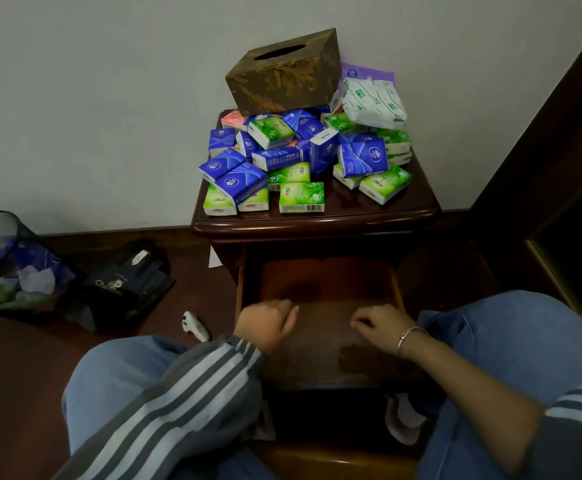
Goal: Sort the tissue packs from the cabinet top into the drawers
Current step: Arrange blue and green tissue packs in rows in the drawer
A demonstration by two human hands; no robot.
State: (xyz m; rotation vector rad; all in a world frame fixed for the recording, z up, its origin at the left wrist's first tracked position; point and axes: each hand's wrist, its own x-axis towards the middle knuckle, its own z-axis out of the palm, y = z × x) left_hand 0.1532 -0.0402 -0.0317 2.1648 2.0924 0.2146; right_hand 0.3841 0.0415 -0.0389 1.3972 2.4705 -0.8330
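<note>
Both hands, left hand (267, 323) and right hand (381, 325), loosely curled and empty over the open drawer (320, 285): reach to twelve o'clock and lift one-colour tissue packs (301, 157) first.

— Is the light good?
— No, dim. The wall (109, 98) is evenly lit, the open drawer (320, 289) stays in shadow.
— Any distortion?
— Yes, straight lines bend at the edges, and both hands look slightly soft.

Readable print we find

We read "Vinda" on an upright blue tissue pack (324, 150); "Cha…" begins the black bag's (123, 282) lettering.
</note>
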